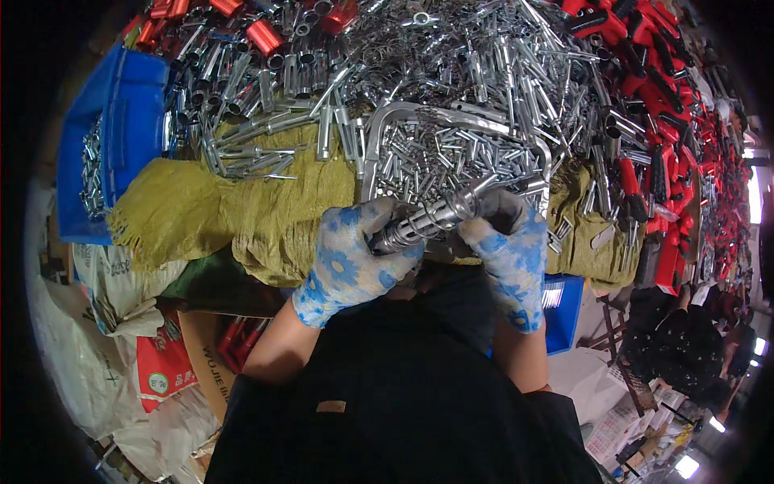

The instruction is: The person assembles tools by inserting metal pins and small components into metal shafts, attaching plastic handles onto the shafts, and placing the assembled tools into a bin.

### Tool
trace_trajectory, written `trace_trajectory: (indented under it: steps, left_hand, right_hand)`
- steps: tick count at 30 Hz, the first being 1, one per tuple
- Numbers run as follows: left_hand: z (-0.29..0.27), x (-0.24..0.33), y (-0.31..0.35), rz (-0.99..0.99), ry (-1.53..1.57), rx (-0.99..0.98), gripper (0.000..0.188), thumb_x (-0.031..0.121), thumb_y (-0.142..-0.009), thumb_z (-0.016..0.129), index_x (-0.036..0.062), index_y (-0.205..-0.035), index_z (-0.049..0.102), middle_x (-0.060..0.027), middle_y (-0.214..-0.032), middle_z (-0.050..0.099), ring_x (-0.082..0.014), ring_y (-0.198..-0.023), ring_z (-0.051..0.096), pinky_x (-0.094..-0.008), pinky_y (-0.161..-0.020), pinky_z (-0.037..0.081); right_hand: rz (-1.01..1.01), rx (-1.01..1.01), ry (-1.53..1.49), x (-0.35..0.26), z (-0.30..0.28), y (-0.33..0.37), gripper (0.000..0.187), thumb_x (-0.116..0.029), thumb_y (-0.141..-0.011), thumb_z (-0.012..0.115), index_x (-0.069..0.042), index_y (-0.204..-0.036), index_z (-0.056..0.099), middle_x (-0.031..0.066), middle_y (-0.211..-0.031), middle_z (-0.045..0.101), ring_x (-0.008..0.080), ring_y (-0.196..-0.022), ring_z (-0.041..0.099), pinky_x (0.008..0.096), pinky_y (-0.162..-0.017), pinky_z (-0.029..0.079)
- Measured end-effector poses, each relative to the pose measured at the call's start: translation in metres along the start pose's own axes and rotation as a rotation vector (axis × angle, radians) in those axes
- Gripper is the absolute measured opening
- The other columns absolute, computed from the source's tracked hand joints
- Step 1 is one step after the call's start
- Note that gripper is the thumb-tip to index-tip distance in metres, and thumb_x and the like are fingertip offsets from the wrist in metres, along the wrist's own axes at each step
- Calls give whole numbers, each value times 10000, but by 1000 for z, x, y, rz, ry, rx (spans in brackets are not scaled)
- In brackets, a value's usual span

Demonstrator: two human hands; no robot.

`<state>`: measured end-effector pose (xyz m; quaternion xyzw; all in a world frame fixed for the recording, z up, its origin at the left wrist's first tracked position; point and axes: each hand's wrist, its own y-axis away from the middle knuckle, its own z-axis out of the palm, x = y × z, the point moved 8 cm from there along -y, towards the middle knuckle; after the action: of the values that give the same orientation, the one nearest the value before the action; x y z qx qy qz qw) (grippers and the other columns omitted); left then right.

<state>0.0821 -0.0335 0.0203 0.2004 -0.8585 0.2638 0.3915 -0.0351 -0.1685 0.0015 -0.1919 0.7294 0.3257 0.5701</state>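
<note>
One slotted metal tube (pixel 415 225), between both hands: left hand (pixel 347 262), fingers wrapped around its lower end; right hand (pixel 518 250), fingers at its upper end, grip unclear. Apparently part-assembled, rings around it; loose pins (pixel 411 165), just beyond the fingers in a metal tray (pixel 374 149), unused.

A red bag (pixel 157 359) sits between white sacks (pixel 76 351) and a cardboard box (pixel 201 347), lower left.
</note>
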Motion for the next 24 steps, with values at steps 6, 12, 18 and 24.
trace_trajectory:
  steps: [6, 12, 18, 24]
  left_hand:
    - [11, 0, -3, -245, 269, -115, 220, 168, -743, 704, 10, -876, 629, -78, -674, 624, -175, -532, 590, -284, -489, 451]
    - [27, -5, 7, -633, 602, -209, 254, 172, -804, 686, -10, -971, 624, -47, -652, 626, -86, -496, 580, -227, -401, 435]
    - [36, -19, 15, -713, 677, -298, 277, 186, -788, 707, -16, -960, 627, -46, -672, 628, -92, -534, 597, -230, -412, 438]
    - [36, -24, 11, -625, 589, -263, 253, 195, -759, 708, -11, -891, 645, -73, -702, 648, -107, -598, 603, -258, -513, 467]
  right_hand:
    - [-111, -30, -262, 22, -3, -4, 272, -112, -720, 730, -4, -940, 613, 18, -782, 608, 64, -715, 539, 228, -623, 453]
    - [-60, -88, -448, 1, 2, 2, 432, -135, -715, 747, -16, -1070, 532, 33, -873, 609, 83, -786, 552, 230, -682, 471]
    - [-143, -123, -275, 2, 0, 3, 457, -188, -731, 755, -6, -1087, 536, 55, -919, 632, 104, -826, 589, 244, -727, 493]
    - [-79, -125, -311, 1, 2, 6, 412, -175, -745, 748, 2, -1058, 548, 55, -920, 636, 109, -837, 594, 251, -742, 494]
